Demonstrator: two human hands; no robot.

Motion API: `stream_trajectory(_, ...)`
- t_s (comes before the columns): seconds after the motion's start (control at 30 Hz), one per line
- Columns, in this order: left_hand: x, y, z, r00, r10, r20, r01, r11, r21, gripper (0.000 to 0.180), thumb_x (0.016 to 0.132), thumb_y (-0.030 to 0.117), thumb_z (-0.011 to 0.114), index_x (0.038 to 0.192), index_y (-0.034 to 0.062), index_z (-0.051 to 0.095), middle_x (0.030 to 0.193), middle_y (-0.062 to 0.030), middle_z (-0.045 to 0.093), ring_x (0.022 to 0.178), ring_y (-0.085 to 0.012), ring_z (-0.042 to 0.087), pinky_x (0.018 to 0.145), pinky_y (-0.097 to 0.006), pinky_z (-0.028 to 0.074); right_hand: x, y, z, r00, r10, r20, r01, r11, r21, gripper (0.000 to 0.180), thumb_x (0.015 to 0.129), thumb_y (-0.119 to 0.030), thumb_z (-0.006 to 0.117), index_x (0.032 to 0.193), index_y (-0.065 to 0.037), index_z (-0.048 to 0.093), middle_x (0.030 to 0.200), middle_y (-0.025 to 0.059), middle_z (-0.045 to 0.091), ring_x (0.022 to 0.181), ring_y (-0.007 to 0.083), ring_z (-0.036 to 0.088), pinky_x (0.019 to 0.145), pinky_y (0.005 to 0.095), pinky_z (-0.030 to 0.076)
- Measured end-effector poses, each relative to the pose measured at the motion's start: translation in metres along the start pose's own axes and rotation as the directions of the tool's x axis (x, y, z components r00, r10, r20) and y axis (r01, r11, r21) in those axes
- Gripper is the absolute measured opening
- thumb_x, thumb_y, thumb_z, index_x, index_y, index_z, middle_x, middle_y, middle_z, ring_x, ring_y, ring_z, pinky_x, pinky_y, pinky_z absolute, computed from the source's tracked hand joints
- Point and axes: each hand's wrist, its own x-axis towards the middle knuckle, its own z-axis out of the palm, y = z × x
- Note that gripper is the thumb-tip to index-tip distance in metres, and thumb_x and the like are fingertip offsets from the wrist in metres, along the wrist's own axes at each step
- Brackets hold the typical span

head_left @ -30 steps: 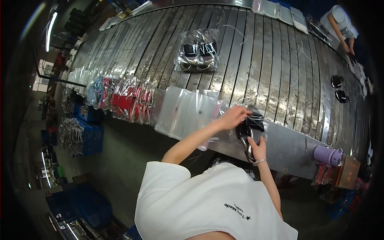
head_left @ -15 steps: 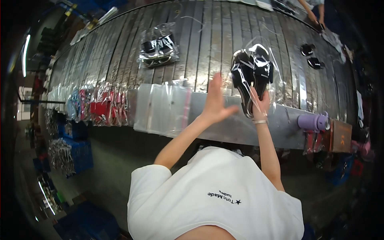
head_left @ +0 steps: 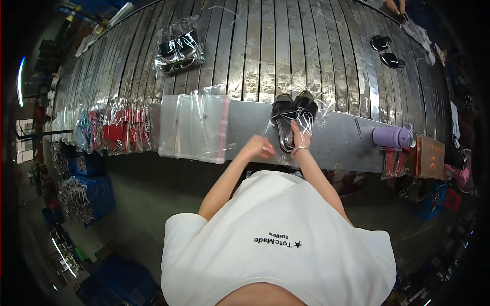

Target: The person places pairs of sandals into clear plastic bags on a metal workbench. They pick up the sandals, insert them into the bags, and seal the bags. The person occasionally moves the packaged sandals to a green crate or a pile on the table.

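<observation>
A pair of black sandals (head_left: 286,113), toes pointing away from me, is inside a clear plastic bag (head_left: 322,113) over the grey metal ledge. My right hand (head_left: 301,136) is closed around the sandals near their heel end, with the thumb on top. My left hand (head_left: 259,146) is just left of the heels, its fingers curled in. Whether it pinches the bag's edge cannot be made out. Left of it lies a stack of clear plastic bags (head_left: 191,127) on the ledge (head_left: 245,120).
Beyond the ledge runs a slatted conveyor (head_left: 245,61) carrying a bagged pair of black sandals (head_left: 178,48) and loose black sandals (head_left: 392,60). Red bagged items (head_left: 120,127) stand at left. A purple bottle (head_left: 390,136) and cardboard box (head_left: 429,157) are at right. Another person's hands (head_left: 397,7) show far right.
The bagged sandals have come down and closer to me in my right hand. My left hand has dropped from open, spread fingers to curled ones near the heels.
</observation>
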Motion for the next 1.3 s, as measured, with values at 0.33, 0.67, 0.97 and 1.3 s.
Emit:
stream_trajectory(0.33, -0.009, 0.032, 0.053, 0.923, 0.385, -0.016, -0.357, 0.839, -0.410, 0.035, 0.093, 0.014, 0.050, 0.125, 0.0044, 0.040, 0.114, -0.0137, 0.056, 0.098, -0.0332, 0.061, 0.079, -0.040, 0.054, -0.022, -0.051, 0.007, 0.950, -0.250, 0.189, 0.237, 0.967, 0.089, 0.043, 0.076, -0.035, 0.074, 0.092, 0.002, 0.059, 0.085, 0.0075, 0.063, 0.075, 0.0127, 0.054, 0.069, 0.0292, 0.045)
stream_trajectory(0.67, 0.038, -0.012, 0.059, 0.905, 0.265, -0.333, -0.404, 0.779, -0.479, 0.024, 0.092, 0.002, 0.045, 0.112, -0.0099, 0.048, 0.107, -0.0190, 0.060, 0.098, -0.0256, 0.062, 0.085, -0.032, 0.053, 0.032, -0.038, -0.046, 0.531, -0.684, 0.500, 0.826, 0.285, -0.487, 0.072, 0.058, -0.016, 0.080, 0.120, -0.003, 0.045, 0.124, 0.0216, 0.043, 0.117, 0.0386, 0.039, 0.099, 0.0453, 0.034)
stream_trajectory(0.97, -0.011, -0.023, 0.073, 0.899, 0.134, -0.416, -0.279, 0.909, -0.310, 0.029, 0.093, 0.014, 0.039, 0.093, -0.0086, 0.058, 0.074, -0.0145, 0.065, 0.063, -0.0221, 0.066, 0.055, -0.031, 0.057, -0.042, -0.018, -0.028, 0.202, -0.328, 0.923, 0.979, 0.096, -0.180, 0.021, 0.074, -0.027, 0.067, 0.077, -0.007, 0.059, 0.084, 0.0097, 0.059, 0.083, 0.0284, 0.058, 0.077, 0.0398, 0.043)
stream_trajectory(1.3, -0.004, -0.035, 0.100, 0.839, 0.283, -0.465, -0.425, 0.874, -0.235, 0.031, 0.094, 0.012, 0.037, 0.090, -0.0080, 0.060, 0.080, -0.0150, 0.066, 0.069, -0.0212, 0.067, 0.061, -0.029, 0.056, -0.042, -0.039, -0.059, 0.266, -0.335, 0.904, 0.963, 0.140, -0.231, 0.021, 0.075, -0.025, 0.067, 0.078, -0.006, 0.060, 0.080, 0.0101, 0.059, 0.080, 0.0295, 0.058, 0.074, 0.0397, 0.043)
